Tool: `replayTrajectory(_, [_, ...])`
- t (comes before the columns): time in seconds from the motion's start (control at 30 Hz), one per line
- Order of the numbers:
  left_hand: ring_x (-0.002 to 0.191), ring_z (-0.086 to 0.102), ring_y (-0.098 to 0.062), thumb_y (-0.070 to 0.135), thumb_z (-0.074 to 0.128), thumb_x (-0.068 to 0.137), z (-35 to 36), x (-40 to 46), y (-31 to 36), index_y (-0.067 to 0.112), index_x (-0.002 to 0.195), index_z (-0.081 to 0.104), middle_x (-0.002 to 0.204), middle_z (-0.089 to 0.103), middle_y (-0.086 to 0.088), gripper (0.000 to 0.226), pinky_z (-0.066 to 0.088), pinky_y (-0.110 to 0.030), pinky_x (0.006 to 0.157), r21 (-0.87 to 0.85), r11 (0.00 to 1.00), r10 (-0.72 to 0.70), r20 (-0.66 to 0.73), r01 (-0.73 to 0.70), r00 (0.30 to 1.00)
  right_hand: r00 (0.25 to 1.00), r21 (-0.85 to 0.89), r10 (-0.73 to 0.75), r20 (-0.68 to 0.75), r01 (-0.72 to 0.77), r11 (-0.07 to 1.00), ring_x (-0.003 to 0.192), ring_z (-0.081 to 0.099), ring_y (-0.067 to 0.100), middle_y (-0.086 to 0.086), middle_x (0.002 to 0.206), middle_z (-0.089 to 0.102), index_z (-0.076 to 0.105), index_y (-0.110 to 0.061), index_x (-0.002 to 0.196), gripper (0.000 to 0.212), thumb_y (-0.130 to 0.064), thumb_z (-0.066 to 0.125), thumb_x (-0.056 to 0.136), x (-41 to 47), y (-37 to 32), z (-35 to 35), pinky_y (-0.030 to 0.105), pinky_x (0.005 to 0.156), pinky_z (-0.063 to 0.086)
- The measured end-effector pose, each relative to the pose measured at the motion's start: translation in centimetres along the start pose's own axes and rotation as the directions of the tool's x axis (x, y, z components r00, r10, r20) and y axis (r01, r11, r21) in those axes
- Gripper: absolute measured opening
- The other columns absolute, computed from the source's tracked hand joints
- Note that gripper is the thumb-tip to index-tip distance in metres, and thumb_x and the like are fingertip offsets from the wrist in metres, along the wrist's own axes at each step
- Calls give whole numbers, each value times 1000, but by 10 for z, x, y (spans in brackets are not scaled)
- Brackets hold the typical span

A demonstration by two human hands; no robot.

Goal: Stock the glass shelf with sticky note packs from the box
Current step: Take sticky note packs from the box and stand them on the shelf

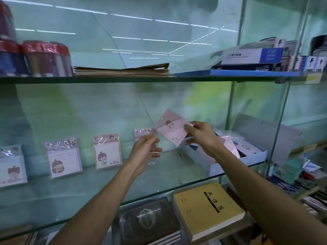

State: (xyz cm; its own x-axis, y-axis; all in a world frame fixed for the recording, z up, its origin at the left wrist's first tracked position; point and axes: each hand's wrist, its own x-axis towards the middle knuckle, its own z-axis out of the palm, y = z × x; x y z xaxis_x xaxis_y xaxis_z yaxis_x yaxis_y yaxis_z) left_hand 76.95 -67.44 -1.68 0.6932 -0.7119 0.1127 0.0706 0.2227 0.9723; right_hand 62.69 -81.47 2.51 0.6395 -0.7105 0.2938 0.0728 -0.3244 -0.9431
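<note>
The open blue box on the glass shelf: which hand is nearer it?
Right. The right hand holds a pink pack just above the blue box's left end; the left hand is further left.
</note>
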Motion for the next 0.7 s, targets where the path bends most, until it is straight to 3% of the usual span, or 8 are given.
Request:
replayTrajectory(0.17, [48,51,-15,19,54,97,-7,0,12,9,102,62,77,69,-4,13,30,-20,36,-187,982,9,-40,-16,999,988,148,16,156,-39,988,76,67,28,20,88,71,62,10,105,23,-10,54,97,3,8,18,31,57,57])
replayTrajectory(0.3, [38,40,-7,14,54,97,-20,0,17,12,90,58,60,57,1,9,22,-16,30,-216,976,5,-105,-28,994,965,251,20,263,-88,964,79,67,27,19,93,69,64,8,105,25,-14,58,95,1,13,31,32,58,56])
replayTrajectory(0.43, [43,40,-9,11,50,99,-30,1,26,11,89,56,61,57,-1,12,29,-18,34,-334,941,23,-97,-54,995,912,343,53,406,-205,917,86,68,25,16,93,70,73,-9,94,42,-46,53,93,0,18,42,37,65,55])
replayTrajectory(0.5, [47,41,-10,10,48,99,-32,2,31,11,89,55,65,59,-2,13,33,-20,37,-417,906,42,-65,-65,997,883,367,96,459,-286,885,92,67,27,15,96,70,71,-11,101,55,-59,47,89,1,22,49,38,69,54])
replayTrajectory(0.63, [59,49,-12,13,48,96,-35,2,39,16,82,59,70,55,0,17,46,-20,51,-460,885,75,-9,-71,997,833,206,171,527,-320,925,92,67,27,21,110,69,64,-2,117,57,-52,51,93,-5,28,64,32,65,54])
replayTrajectory(0.7, [58,49,-14,11,46,93,-36,1,39,16,82,58,71,53,-1,16,46,-23,54,-434,899,93,49,-62,994,804,203,173,569,-341,918,85,66,26,24,110,68,62,3,119,55,-44,59,91,-10,30,72,30,62,51])
